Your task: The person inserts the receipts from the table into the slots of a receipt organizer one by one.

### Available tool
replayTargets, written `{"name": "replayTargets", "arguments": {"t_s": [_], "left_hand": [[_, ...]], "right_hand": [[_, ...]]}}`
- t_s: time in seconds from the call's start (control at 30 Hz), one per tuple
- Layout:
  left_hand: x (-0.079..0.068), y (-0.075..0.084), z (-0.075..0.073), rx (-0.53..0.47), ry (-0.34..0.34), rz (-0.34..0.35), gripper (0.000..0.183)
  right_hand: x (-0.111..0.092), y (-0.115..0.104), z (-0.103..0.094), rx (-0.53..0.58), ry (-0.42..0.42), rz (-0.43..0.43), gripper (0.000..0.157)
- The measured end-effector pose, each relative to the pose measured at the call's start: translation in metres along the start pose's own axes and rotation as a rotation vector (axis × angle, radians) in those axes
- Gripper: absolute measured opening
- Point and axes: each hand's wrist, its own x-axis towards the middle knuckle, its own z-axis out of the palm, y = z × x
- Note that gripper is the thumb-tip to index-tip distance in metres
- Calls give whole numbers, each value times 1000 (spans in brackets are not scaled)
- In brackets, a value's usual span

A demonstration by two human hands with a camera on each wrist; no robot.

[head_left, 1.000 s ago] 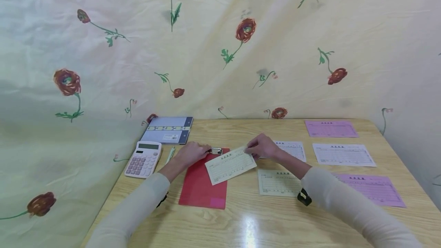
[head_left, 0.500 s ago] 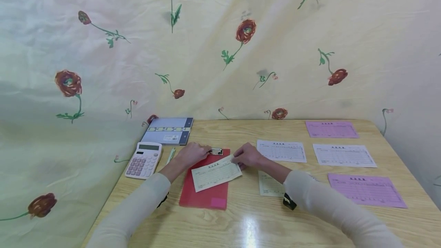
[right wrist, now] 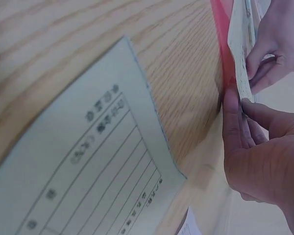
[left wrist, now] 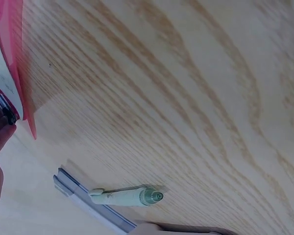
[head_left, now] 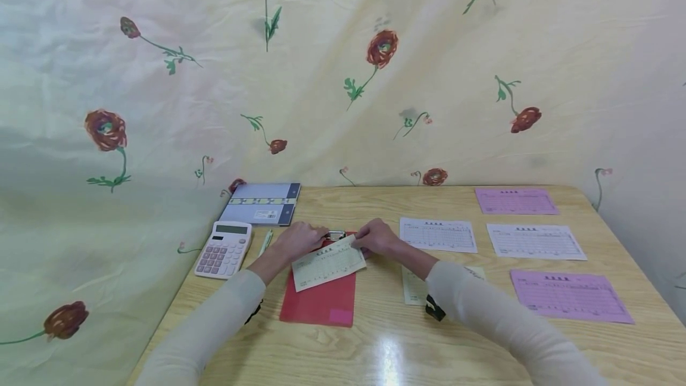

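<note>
In the head view, a red clipboard (head_left: pixel 317 301) lies on the wooden table with its metal clip (head_left: pixel 336 234) at the far end. My left hand (head_left: pixel 301 239) grips that clip, its fingers curled over it; the left wrist view shows only part of the fingers (left wrist: pixel 5 136) at the edge. A pale green printed slip (head_left: pixel 328 264) slants across the clipboard's upper half, near the clip. My right hand (head_left: pixel 377 237) pinches the slip's right end between thumb and fingers, seen closer in the right wrist view. Whether the slip's top edge is under the clip is hidden.
Left of the clipboard are a pen (head_left: pixel 265 242), a calculator (head_left: pixel 224 249) and a notebook (head_left: pixel 260 204). To the right lie another green slip (head_left: pixel 415 288), partly under my right arm, white slips (head_left: pixel 437 234) and pink slips (head_left: pixel 571 295).
My right hand has carried the green slip leftward onto the clipboard, then slightly up toward the clip. The left hand stays at the clip.
</note>
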Motion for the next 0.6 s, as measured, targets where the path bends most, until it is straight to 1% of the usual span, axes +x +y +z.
{"name": "replayTargets", "arguments": {"t_s": [0.27,0.47,0.6], "left_hand": [[1,0,-1,-37,-6,-16,16],[3,1,-6,-60,-49,-53,18],[5,0,-9,-68,-71,-61,20]], "right_hand": [[5,1,2,-1,-10,42,20],[5,1,1,16,-10,62,21],[4,2,2,36,-2,71,22]]}}
